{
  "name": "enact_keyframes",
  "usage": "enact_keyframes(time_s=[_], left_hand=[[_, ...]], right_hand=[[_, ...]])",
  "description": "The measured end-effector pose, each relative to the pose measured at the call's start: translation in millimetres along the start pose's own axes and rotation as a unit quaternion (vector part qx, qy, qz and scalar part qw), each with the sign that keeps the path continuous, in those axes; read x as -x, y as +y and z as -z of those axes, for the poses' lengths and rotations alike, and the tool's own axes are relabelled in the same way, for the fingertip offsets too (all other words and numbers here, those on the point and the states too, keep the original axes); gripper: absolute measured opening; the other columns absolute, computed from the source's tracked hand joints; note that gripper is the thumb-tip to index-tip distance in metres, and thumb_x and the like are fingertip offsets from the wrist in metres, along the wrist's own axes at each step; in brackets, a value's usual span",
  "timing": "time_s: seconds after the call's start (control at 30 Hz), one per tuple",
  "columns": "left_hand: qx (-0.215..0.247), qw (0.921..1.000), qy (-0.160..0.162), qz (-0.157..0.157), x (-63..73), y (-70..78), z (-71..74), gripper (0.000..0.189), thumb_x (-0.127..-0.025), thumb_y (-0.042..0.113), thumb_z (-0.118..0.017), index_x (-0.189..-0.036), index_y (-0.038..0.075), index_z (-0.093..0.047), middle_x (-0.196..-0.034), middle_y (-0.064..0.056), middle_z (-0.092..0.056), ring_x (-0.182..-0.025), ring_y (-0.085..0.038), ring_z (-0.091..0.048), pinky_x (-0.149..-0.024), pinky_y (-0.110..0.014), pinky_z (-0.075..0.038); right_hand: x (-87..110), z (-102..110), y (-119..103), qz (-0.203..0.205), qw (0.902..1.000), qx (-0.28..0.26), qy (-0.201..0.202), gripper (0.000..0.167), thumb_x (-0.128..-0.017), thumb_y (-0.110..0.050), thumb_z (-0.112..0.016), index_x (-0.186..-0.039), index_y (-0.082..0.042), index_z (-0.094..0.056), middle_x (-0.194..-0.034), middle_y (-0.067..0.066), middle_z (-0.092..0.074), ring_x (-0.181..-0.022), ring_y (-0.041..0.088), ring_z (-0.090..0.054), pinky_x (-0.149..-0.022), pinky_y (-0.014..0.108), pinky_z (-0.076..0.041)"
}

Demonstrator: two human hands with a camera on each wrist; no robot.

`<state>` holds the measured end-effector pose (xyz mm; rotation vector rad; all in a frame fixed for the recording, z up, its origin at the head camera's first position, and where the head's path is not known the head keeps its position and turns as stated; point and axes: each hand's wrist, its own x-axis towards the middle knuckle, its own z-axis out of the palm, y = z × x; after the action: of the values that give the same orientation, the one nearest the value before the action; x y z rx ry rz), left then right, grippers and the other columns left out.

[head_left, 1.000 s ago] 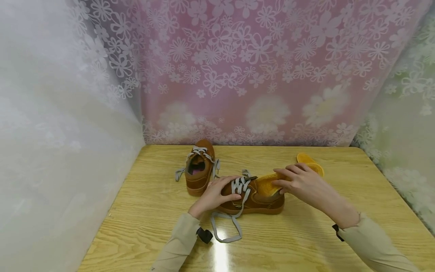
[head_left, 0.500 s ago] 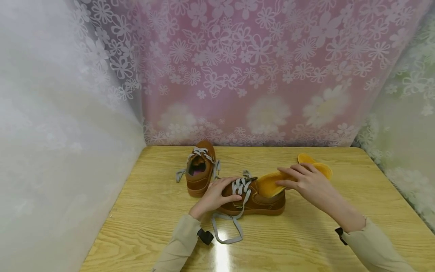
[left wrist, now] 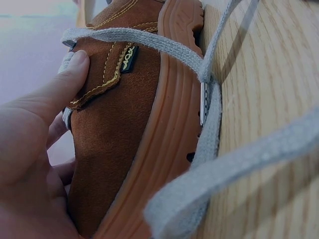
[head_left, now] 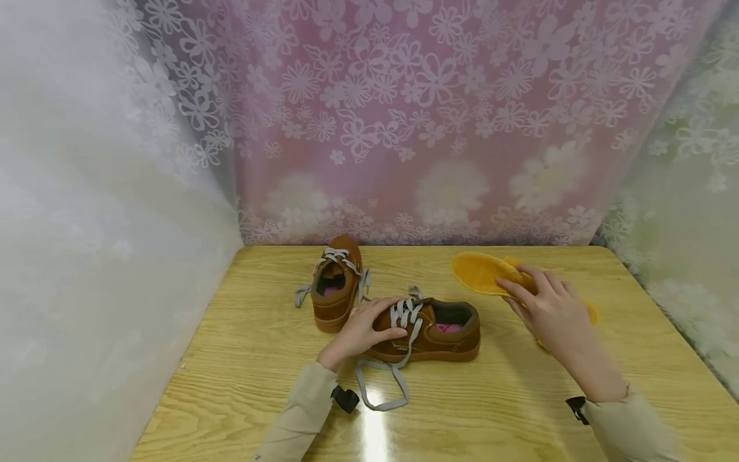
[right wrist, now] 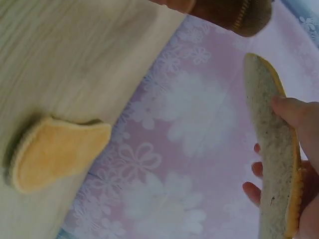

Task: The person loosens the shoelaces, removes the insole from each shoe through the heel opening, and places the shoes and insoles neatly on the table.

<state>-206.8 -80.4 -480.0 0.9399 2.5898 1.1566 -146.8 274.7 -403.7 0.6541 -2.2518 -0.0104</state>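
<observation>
A brown lace-up shoe point(head_left: 453, 343) lies sideways on the table, its grey lace trailing in front. My left hand point(head_left: 366, 327) grips its front part, the thumb on the upper point(left wrist: 114, 119) in the left wrist view and the other fingers partly hidden behind it. In the air right of the shoe's opening, my right hand point(head_left: 557, 321) pinches a yellow insole point(head_left: 479, 273). Its pale grey underside point(right wrist: 276, 159) faces the right wrist camera. Beyond it, mostly hidden by that hand in the head view, a second yellow insole point(right wrist: 60, 154) lies on the table. Pink shows inside the shoe.
Another brown shoe point(head_left: 337, 295) with grey laces stands at the back left, close to my left hand. The wooden table point(head_left: 462, 410) ends at a pink flowered curtain point(head_left: 439, 128) behind. Pale coverings flank both sides.
My right hand has drawn the insole out of the shoe, then up and to the right, exposing the shoe's opening. My left hand has stayed on the shoe.
</observation>
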Motion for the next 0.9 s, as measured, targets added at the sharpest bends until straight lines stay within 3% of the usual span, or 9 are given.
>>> enact_keyframes(time_s=[0.17, 0.27, 0.33, 0.4, 0.43, 0.57, 0.63, 0.77, 0.9], left_hand=[[-0.002, 1.0, -0.001, -0.002, -0.3, -0.6, 0.4, 0.066, -0.095, 0.046, -0.07, -0.154, 0.033, -0.044, -0.155, 0.004, -0.047, -0.143, -0.027, -0.04, -0.117, -0.061, -0.023], [-0.001, 1.0, 0.0, -0.002, -0.3, -0.7, 0.3, 0.067, -0.095, 0.046, -0.07, -0.154, 0.03, -0.045, -0.155, 0.002, -0.047, -0.143, -0.028, -0.041, -0.117, -0.062, -0.022], [0.0, 1.0, 0.0, -0.002, -0.2, -1.0, 0.0, 0.067, -0.095, 0.046, -0.07, -0.154, 0.03, -0.044, -0.155, 0.001, -0.047, -0.143, -0.029, -0.041, -0.117, -0.063, -0.022], [-0.001, 1.0, -0.002, 0.0, 0.2, -1.5, -0.4, 0.067, -0.095, 0.046, -0.069, -0.155, 0.031, -0.043, -0.156, 0.001, -0.046, -0.143, -0.028, -0.04, -0.117, -0.063, -0.022], [-0.002, 1.0, -0.003, 0.001, 0.2, -1.8, -0.8, 0.067, -0.095, 0.046, -0.069, -0.155, 0.031, -0.043, -0.156, 0.001, -0.046, -0.144, -0.028, -0.04, -0.118, -0.063, -0.022], [-0.009, 0.9999, -0.009, 0.003, 0.4, -2.7, -2.1, 0.067, -0.095, 0.047, -0.068, -0.155, 0.034, -0.041, -0.157, 0.003, -0.044, -0.144, -0.027, -0.039, -0.118, -0.061, -0.022], [-0.009, 0.9999, -0.01, 0.004, 0.3, -2.7, -2.2, 0.067, -0.095, 0.047, -0.068, -0.155, 0.034, -0.041, -0.157, 0.003, -0.044, -0.144, -0.027, -0.039, -0.118, -0.061, -0.022], [-0.007, 0.9999, -0.009, 0.005, 0.1, -1.8, -1.1, 0.067, -0.095, 0.046, -0.069, -0.155, 0.034, -0.042, -0.156, 0.003, -0.045, -0.144, -0.028, -0.04, -0.118, -0.062, -0.022], [-0.007, 0.9999, -0.007, 0.008, -0.3, -2.2, 0.5, 0.066, -0.095, 0.047, -0.068, -0.155, 0.036, -0.041, -0.157, 0.003, -0.045, -0.144, -0.027, -0.039, -0.118, -0.061, -0.021]], right_hand=[[5.2, -25.6, 0.5, -0.052, 0.9984, 0.012, -0.021, 0.069, -0.111, -0.049, -0.022, -0.117, -0.007, -0.076, -0.118, 0.03, -0.06, -0.093, 0.05, -0.061, -0.062, 0.059, -0.053], [8.6, -39.8, -1.2, -0.081, 0.9949, 0.017, -0.057, 0.044, -0.109, -0.034, -0.046, -0.113, -0.001, -0.075, -0.12, 0.033, -0.057, -0.088, 0.051, -0.06, -0.056, 0.056, -0.053], [11.9, -47.8, -5.3, -0.104, 0.9898, 0.018, -0.096, 0.027, -0.101, -0.02, -0.063, -0.109, 0.003, -0.074, -0.12, 0.034, -0.056, -0.086, 0.051, -0.06, -0.051, 0.054, -0.052], [15.6, -53.8, -12.1, -0.134, 0.9795, 0.008, -0.15, 0.019, -0.089, -0.008, -0.074, -0.103, 0.004, -0.073, -0.118, 0.034, -0.056, -0.086, 0.051, -0.059, -0.047, 0.053, -0.051], [17.6, -56.0, -15.7, -0.149, 0.9723, 0.001, -0.18, 0.018, -0.088, -0.008, -0.075, -0.101, 0.004, -0.072, -0.116, 0.033, -0.056, -0.085, 0.05, -0.058, -0.046, 0.053, -0.051], [24.9, -60.1, -28.1, -0.18, 0.9406, -0.035, -0.286, 0.023, -0.093, -0.017, -0.074, -0.099, 0.005, -0.07, -0.103, 0.028, -0.057, -0.078, 0.043, -0.057, -0.05, 0.054, -0.053], [27.0, -59.3, -30.1, -0.181, 0.9338, -0.05, -0.305, 0.024, -0.094, -0.018, -0.074, -0.099, 0.004, -0.068, -0.101, 0.027, -0.057, -0.077, 0.042, -0.057, -0.055, 0.055, -0.054], [27.1, -53.3, -25.4, -0.164, 0.9412, -0.062, -0.289, 0.022, -0.091, -0.006, -0.073, -0.111, 0.004, -0.069, -0.115, 0.03, -0.06, -0.09, 0.047, -0.062, -0.064, 0.055, -0.056], [29.0, -42.4, -19.2, -0.112, 0.9452, -0.083, -0.295, 0.038, -0.088, 0.008, -0.071, -0.125, 0.003, -0.068, -0.131, 0.028, -0.06, -0.098, 0.046, -0.066, -0.07, 0.05, -0.058]])
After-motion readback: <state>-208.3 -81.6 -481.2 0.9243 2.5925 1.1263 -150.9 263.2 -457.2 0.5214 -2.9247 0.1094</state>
